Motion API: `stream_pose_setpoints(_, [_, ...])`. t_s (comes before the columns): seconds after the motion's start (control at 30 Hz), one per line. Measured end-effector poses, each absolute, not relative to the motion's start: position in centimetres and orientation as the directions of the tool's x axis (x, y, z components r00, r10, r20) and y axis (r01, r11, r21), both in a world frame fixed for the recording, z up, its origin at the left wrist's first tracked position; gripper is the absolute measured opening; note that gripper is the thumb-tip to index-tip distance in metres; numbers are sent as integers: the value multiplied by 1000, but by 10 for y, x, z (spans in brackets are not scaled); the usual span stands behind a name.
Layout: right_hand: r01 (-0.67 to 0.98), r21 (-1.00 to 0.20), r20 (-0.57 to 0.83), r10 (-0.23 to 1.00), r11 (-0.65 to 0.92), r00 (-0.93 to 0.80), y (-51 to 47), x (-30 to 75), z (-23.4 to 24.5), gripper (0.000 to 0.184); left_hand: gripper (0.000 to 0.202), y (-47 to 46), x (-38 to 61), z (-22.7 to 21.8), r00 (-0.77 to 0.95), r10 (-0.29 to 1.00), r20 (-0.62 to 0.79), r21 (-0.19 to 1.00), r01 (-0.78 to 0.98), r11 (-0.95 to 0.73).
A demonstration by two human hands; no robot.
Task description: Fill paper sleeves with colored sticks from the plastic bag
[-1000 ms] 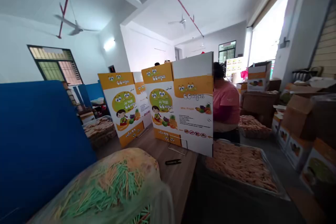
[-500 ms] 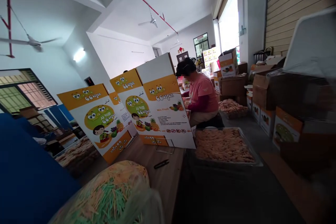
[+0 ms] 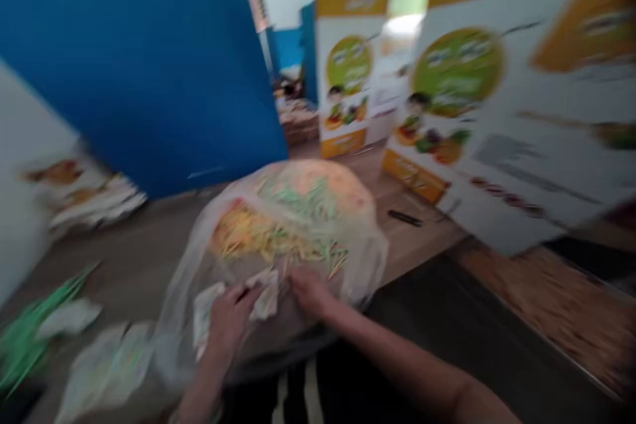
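Note:
A large clear plastic bag [image 3: 368, 258] lies wide open at the table's near edge, heaped with thin yellow, orange and green sticks [image 3: 258, 238]. Over its mouth, my left hand [image 3: 229, 318] is closed on a small white printed packet [image 3: 265, 295], which shows on both sides of the fingers. My right hand [image 3: 311, 293] is just to the right of the packet, at the near edge of the sticks. Its fingers are drawn together, but blur hides what is between them.
Printed cartons [image 3: 348, 79] stand at the back right. Black snips [image 3: 405, 217] lie beside the bag. A blue panel [image 3: 149, 79] rises behind. Green strands [image 3: 44, 324] and another white packet [image 3: 106, 361] lie at left. A tray of pinkish-brown pieces [image 3: 561, 305] is at right.
My view has swung down and to the left, from the room to the bag. Both my hands now show over the bag; neither was in sight before.

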State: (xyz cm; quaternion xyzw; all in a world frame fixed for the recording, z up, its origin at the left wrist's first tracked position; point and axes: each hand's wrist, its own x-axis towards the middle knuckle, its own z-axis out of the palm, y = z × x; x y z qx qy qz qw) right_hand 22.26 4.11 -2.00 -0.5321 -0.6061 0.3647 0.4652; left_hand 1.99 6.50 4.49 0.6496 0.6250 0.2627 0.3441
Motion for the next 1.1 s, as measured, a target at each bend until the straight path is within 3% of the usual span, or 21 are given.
stream_pose_setpoints(0.1, [231, -972, 51, 999, 51, -6, 53, 206, -41, 14, 39, 69, 11, 17, 44, 978, -206, 869, 469, 162])
stream_pose_setpoints(0.17, [151, -988, 25, 999, 17, 48, 62, 208, -29, 13, 32, 75, 11, 8, 101, 968, -228, 913, 368, 176])
stream_pose_setpoints(0.27, [-130, -987, 69, 977, 97, 203, 69, 205, 12, 13, 27, 76, 13, 6, 186, 963, -195, 934, 334, 125])
stream_pose_setpoints(0.33, [-198, -963, 143, 967, 185, 209, 70, 193, 37, 15, 26, 74, 14, 9, 251, 953, -170, 945, 316, 85])
stream_pose_setpoints(0.53, [-129, -963, 211, 959, 237, 187, 74, 157, 44, 20, 23, 74, 16, 18, 346, 925, -156, 974, 211, 86])
stream_pose_setpoints(0.73, [-111, -967, 205, 957, 231, 203, 71, 154, 31, 18, 22, 73, 19, 16, 380, 874, -303, 949, 39, 312])
stream_pose_setpoints(0.87, [-79, -963, 239, 949, 259, 206, 67, 155, 35, 17, 22, 73, 22, 15, 377, 871, -316, 934, -38, 356])
stream_pose_setpoints(1.1, [0, -957, 289, 955, 290, 59, 61, 160, 40, 19, 32, 73, 20, 13, 390, 866, -313, 929, -64, 365])
